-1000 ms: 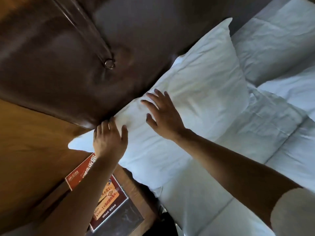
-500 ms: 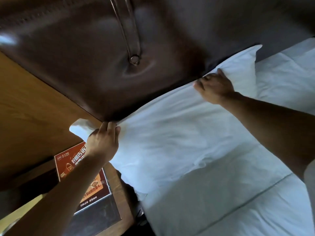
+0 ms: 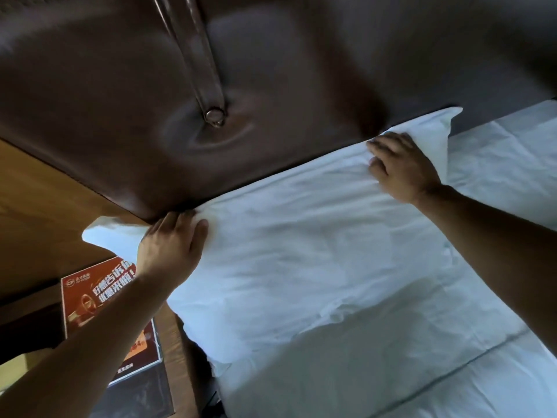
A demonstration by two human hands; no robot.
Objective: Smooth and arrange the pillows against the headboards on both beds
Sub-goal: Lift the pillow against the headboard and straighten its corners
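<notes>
One white pillow (image 3: 301, 251) lies across the head of the bed, its long top edge pressed against the padded brown headboard (image 3: 271, 101). Its case is soft and creased, with shallow wrinkles fanning across the middle and a rumpled fold along the lower edge where it meets the white sheet (image 3: 391, 372). The pillow's left corner pokes out past the end of the headboard, over the wooden wall panel (image 3: 39, 206); the right corner stands up in a small peak against the leather.

The left hand (image 3: 171, 248) rests flat near the left corner, fingers together and tips tucked in at the seam between pillow and headboard. The right hand (image 3: 404, 167) presses near the right corner with fingers curled, bunching a little fabric under them. An orange printed card (image 3: 90, 297) stands on the bedside table (image 3: 168, 342) beneath the left forearm.
</notes>
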